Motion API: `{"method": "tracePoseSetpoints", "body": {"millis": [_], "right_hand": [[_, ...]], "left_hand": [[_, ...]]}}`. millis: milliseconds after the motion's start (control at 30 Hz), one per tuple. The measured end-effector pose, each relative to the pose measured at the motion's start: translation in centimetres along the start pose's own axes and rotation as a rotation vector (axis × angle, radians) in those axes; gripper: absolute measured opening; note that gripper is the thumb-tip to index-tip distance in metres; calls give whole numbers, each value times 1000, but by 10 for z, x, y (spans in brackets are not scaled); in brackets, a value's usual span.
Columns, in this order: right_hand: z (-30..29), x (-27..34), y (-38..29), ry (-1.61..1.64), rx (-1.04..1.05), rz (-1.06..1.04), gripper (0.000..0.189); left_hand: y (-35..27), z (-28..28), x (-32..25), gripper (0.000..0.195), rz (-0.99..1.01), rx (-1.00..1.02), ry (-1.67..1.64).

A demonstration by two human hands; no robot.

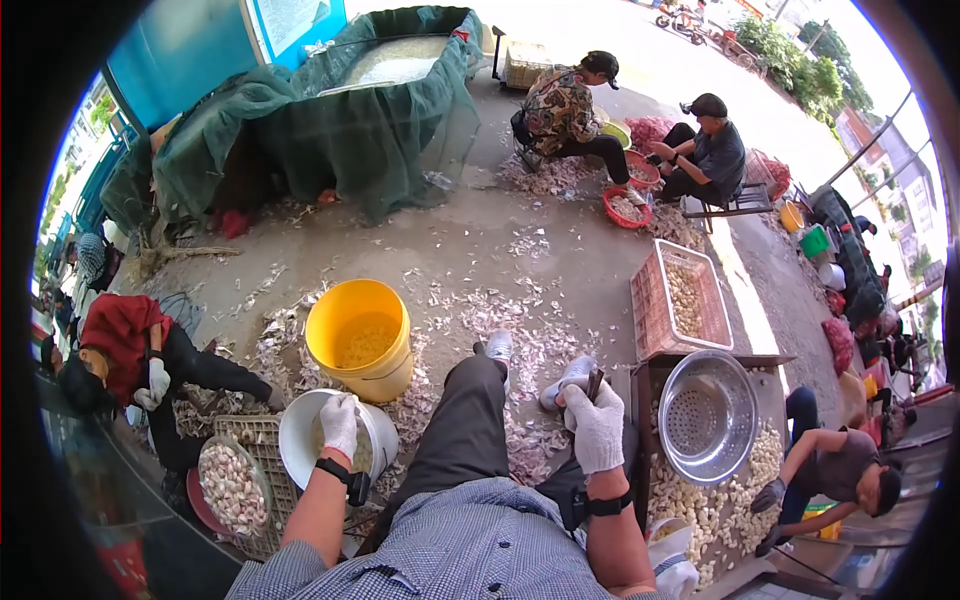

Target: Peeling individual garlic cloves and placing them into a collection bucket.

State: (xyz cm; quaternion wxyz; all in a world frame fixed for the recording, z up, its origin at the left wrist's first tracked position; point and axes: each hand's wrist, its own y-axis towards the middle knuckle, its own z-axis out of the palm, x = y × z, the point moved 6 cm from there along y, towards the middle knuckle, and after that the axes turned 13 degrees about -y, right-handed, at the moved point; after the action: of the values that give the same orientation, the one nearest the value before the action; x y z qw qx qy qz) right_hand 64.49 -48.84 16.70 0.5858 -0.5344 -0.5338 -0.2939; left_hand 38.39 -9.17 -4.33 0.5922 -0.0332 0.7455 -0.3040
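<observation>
My left hand (340,426), in a white knitted glove, is over the opening of a white bucket (300,442). Its fingers are curled, and the glove hides whether they hold anything. Pale contents, too blurred to name, show inside that bucket. In front of my right knee, my right hand (598,429) wears a similar glove and is closed around a dark narrow tool (595,384), perhaps a small knife. Beyond the white bucket stands a yellow bucket (397,367) with yellowish contents. At far left of my body, a round basin holds unpeeled garlic cloves (234,489).
Right of me, a metal colander (709,416) rests on a table strewn with peeled garlic cloves (739,517). Behind it is a pink crate (651,311) of garlic. Garlic skins (517,307) litter the ground. Several people sit or work nearby. Green netting (330,135) drapes a large tub.
</observation>
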Motion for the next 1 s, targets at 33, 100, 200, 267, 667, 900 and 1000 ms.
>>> {"method": "tracePoseSetpoints", "body": {"millis": [33,100,200,267,667,900,1000], "right_hand": [[-3,0,0,-5,-17,3,9],[0,2,-1,-24,-17,-2,9],[7,1,-2,-5,-9,22,8],[4,-6,0,-45,-18,8,9],[-11,-5,-20,-213,-68,-6,12],[-40,27,-46,-259,-268,-134,3],[-53,56,-65,-213,-366,-144,5]], "left_hand": [[4,-17,4,23,8,-55,95],[28,-69,40,24,21,-163,153],[54,-148,86,25,114,-199,333],[60,-171,104,25,313,-234,629],[-67,116,-63,28,-302,506,-318],[-246,301,-136,33,-909,1112,-845],[-283,327,-156,33,-893,1158,-951]]}}
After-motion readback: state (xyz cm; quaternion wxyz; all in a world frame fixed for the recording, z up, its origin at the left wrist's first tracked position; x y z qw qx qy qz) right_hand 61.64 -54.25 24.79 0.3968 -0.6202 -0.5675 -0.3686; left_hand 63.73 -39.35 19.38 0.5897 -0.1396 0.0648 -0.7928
